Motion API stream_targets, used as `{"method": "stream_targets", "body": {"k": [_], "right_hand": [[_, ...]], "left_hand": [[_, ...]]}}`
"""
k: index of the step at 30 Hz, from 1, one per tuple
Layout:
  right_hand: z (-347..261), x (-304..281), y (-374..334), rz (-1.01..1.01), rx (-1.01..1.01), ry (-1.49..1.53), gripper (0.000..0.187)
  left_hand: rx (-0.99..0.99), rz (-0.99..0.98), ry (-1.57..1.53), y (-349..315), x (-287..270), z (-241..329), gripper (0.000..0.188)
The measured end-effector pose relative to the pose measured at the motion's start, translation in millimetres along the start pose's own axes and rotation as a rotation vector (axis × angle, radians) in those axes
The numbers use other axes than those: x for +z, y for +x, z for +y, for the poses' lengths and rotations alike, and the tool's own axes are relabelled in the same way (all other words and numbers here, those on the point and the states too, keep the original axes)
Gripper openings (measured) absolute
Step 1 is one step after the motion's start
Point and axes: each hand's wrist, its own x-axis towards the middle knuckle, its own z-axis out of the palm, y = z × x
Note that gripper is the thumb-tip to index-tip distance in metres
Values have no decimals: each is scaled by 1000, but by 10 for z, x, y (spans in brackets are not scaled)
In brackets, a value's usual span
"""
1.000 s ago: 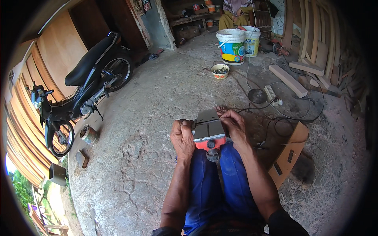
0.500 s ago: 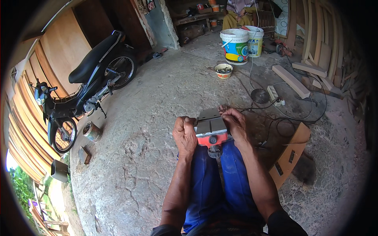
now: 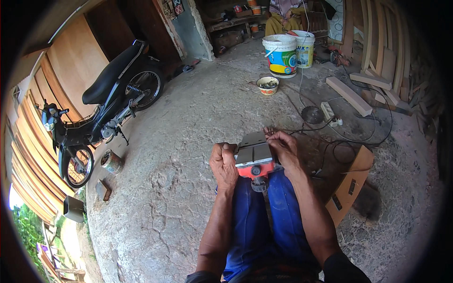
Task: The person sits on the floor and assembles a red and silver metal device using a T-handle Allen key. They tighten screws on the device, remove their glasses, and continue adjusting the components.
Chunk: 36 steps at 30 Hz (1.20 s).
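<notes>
Left hand (image 3: 223, 166) gripping one orange planer (image 3: 255, 158) | right hand (image 3: 283, 147) pinching its edge | two buckets (image 3: 282, 55)

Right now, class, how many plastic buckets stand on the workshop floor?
2: a white-and-blue bucket in front, a white-and-yellow bucket touching it behind-right. Others may be hidden.

Your planer (image 3: 255, 158) rests on your lap; left of it stands the motorcycle (image 3: 101, 113), beyond it the buckets (image 3: 288, 54), right the cardboard box (image 3: 351, 184).
</notes>
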Motion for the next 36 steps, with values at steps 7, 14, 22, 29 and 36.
{"method": "stream_targets", "body": {"k": [7, 14, 22, 29, 36], "right_hand": [[-82, 36, -28, 4, 66, 39, 9], [-107, 60, -56, 15, 60, 82, 5], [-129, 51, -68, 0, 49, 38, 3], [-115, 63, -55, 17, 54, 53, 4], [-179, 99, -90, 19, 36, 45, 4]], "left_hand": [[-24, 2, -7, 5, -8, -7, 27], [12, -11, -15, -6, -32, -66, 28], [31, -18, -4, 15, -24, -48, 28], [8, -23, 12, 18, -37, -32, 29], [13, -1, 19, 7, -15, -6, 28]]}}
